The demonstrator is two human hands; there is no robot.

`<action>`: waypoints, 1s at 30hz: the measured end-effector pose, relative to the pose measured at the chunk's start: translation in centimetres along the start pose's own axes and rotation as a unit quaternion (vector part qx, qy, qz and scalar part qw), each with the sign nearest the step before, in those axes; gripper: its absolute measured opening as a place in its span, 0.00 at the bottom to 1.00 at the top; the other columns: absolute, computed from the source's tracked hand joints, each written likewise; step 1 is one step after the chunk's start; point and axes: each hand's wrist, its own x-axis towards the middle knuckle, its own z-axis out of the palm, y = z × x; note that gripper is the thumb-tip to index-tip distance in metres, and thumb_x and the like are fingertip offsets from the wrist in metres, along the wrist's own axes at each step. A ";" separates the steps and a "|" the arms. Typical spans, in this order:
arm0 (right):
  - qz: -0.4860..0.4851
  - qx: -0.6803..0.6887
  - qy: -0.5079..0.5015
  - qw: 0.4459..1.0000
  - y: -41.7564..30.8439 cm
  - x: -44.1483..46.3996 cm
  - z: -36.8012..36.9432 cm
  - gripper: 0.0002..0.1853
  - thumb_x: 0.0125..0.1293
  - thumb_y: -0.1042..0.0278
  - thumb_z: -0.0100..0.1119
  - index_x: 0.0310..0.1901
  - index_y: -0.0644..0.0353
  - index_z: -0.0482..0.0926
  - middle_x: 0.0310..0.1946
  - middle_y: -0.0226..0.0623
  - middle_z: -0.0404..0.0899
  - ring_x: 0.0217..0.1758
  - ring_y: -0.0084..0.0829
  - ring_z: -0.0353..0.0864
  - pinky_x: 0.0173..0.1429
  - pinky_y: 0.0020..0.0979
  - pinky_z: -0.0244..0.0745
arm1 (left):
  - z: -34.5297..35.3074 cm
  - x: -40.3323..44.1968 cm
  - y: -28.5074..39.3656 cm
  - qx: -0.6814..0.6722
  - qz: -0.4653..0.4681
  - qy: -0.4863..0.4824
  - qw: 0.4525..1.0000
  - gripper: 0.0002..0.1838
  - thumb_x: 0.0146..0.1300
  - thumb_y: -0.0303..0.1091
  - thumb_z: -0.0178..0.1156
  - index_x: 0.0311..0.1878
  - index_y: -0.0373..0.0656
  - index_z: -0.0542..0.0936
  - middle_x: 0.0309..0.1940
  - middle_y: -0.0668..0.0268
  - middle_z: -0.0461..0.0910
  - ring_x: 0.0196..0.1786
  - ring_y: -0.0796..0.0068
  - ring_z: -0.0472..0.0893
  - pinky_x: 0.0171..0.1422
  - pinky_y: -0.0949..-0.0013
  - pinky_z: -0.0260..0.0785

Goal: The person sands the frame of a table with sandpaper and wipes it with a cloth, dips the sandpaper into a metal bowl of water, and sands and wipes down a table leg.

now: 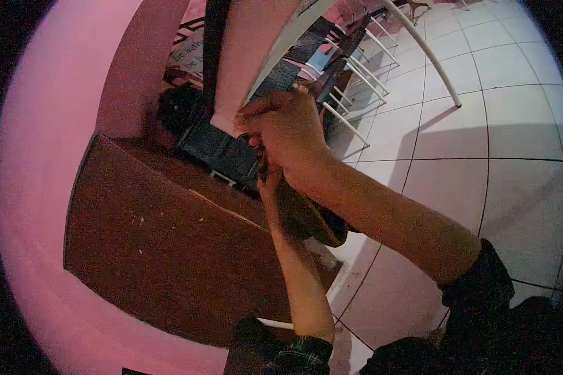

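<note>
My right hand (284,128) is closed at the lower corner of a pale panel (256,44), its fingers curled round something too dark to make out. Just below it, my left hand (269,175) is closed too, close against the right one. What the left fingers grip is hidden in shadow. A dark, brown-edged object (322,228) hangs beneath the hands, between my two forearms. I cannot tell which hand bears it.
A dark red-brown surface (169,244) lies at the left beside a pink wall (37,156). Behind the hands stands a black case (213,147). White metal legs (431,53) and dark chairs rise from the white tiled floor (450,140).
</note>
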 end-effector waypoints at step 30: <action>-0.054 -0.115 0.112 0.985 -1.5 0.4 -0.4 0.17 0.35 0.68 0.74 0.27 0.66 0.78 0.23 0.41 0.78 0.28 0.40 0.79 0.37 0.38 0.74 | -1.9 2.2 -2.2 0.051 -0.036 -0.010 0.998 0.21 0.64 0.45 0.61 0.53 0.38 0.77 0.46 0.63 0.79 0.45 0.71 0.78 0.48 0.67 0.69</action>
